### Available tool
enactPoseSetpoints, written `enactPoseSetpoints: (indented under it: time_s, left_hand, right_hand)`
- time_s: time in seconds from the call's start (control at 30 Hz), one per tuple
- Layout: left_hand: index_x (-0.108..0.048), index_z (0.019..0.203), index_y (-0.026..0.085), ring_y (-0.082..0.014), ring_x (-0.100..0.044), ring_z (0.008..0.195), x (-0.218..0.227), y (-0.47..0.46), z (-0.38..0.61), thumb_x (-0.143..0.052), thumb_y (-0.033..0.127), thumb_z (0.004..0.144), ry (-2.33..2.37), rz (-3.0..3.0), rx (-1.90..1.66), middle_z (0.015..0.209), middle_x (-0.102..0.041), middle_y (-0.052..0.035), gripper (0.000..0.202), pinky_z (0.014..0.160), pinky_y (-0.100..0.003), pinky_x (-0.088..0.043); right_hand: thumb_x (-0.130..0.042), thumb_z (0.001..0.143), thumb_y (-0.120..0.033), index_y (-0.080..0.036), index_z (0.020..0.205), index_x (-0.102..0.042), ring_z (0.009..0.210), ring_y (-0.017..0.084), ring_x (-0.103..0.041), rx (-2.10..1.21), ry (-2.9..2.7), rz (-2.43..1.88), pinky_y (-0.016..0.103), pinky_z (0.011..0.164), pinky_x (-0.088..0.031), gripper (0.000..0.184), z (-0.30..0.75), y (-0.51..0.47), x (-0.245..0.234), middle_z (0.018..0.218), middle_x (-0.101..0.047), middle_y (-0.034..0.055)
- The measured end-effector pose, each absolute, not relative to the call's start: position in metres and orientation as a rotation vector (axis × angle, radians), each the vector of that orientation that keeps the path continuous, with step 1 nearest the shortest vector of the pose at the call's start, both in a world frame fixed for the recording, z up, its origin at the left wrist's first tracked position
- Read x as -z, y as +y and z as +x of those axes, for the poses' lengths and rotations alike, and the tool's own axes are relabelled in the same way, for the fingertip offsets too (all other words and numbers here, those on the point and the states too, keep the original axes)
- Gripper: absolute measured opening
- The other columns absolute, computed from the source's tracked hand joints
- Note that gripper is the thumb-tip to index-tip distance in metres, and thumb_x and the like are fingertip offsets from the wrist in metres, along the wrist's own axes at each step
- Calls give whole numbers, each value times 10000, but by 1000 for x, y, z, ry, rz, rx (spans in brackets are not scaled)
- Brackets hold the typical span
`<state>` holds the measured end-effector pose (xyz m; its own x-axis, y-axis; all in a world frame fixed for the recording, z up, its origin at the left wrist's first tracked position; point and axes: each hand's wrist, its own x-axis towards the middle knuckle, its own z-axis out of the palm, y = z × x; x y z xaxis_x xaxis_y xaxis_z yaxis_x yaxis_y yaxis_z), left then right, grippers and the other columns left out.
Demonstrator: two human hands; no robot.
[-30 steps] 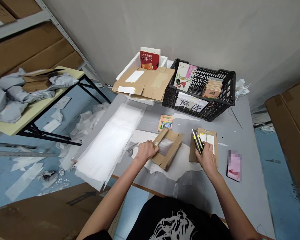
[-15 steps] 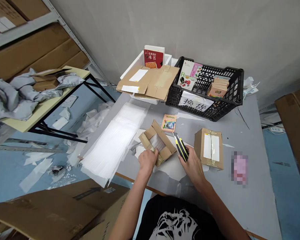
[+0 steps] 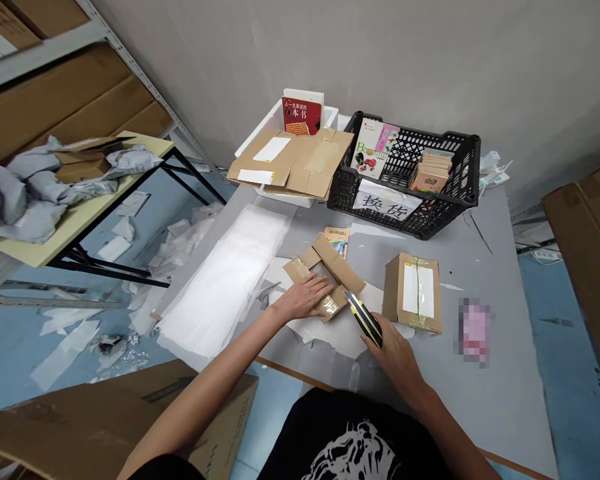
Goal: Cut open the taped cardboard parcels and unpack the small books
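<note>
A small cardboard box lies on the table with its flaps spread and clear tape along its edges. Across its opening rests my left hand, fingers stretched out and flat, partly hiding what is inside. My right hand is closed round a black and yellow box cutter. Its blade points up and left, by the box's right corner. Behind the box is a small booklet, partly covered by a flap. Another taped carton with a white label stands right of the cutter.
White foam sheets lie on the left of the grey table. At the back are a white bin under flattened cardboard and a black crate with books. A large carton stands at the lower left.
My left hand has gone from gripping the flap to lying flat across the opening. The box has turned and shifted slightly, covering part of the booklet. The cutter has dropped a little lower.
</note>
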<state>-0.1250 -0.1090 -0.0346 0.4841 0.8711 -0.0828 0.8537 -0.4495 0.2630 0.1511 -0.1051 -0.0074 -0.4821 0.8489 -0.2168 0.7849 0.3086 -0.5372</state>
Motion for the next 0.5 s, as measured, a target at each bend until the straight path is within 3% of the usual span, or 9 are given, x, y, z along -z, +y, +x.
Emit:
enactPoseSetpoints:
  time_s: [0.1,0.17,0.37,0.5]
  left_hand:
    - [-600,1014,151,-247,-534,997,37,-95,-124,-540,582,802,1411,2411,-79,992,-622,-114,484,904,-360,-379]
    - [-600,924,158,-230,-519,906,39,-92,-123,-559,560,800,1414,2362,-93,926,-600,-98,423,828,-339,-393]
    - [-565,896,176,-206,-464,889,54,-97,-114,-519,519,846,1623,2152,-246,916,-568,-59,349,812,-331,-358]
    - [-556,889,178,-205,-451,913,65,-100,-107,-489,503,869,1683,2100,-341,914,-567,-55,333,844,-341,-348]
  right_hand:
    - [-482,860,-343,-247,1264,-493,931,254,-656,-837,-2515,-1512,355,716,-525,415,153,-105,16,1129,-660,64]
    - [-487,864,-336,-257,1293,-488,895,249,-664,-756,-2578,-1505,335,679,-522,436,154,-106,19,1101,-670,63]
    - [-468,899,-340,-306,1365,-439,689,196,-662,-515,-2797,-1530,269,532,-464,469,150,-101,23,991,-661,49]
    - [-463,908,-329,-306,1384,-423,660,186,-652,-455,-2856,-1556,265,506,-451,478,149,-91,25,974,-645,53]
